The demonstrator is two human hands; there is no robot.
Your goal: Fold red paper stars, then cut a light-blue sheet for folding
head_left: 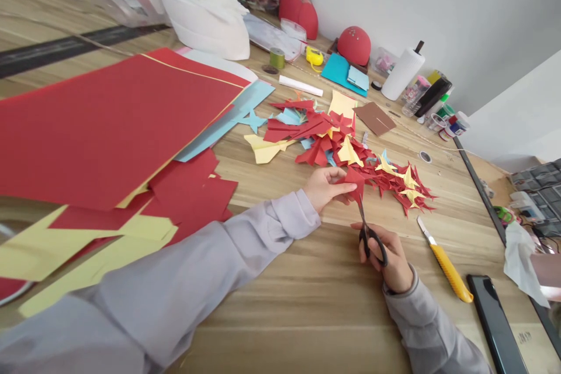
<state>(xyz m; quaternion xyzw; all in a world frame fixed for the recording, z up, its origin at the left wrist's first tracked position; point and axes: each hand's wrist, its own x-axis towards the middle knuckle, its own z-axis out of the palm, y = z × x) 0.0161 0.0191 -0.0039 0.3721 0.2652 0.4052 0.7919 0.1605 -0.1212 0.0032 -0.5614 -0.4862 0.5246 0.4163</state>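
Observation:
Near the middle of the view, my left hand (323, 188) pinches a small folded piece of red paper (354, 182) between thumb and fingers. My right hand (393, 260) is closed round the black handles of a pair of scissors (366, 228), with fingers through the loops. The blades point up and away from me and meet the lower edge of the red paper. Just beyond my hands lies a heap of red paper cut-outs (322, 128) with some yellow and blue ones. More pointed red and yellow pieces (405, 184) spread to the right.
Large red sheets (118, 123) cover the left side, over yellow strips (44, 245). A yellow craft knife (449, 272) and a black phone (495, 321) lie at right. Behind stand a white roll (403, 73), small bottles and a yellow tape measure (314, 56).

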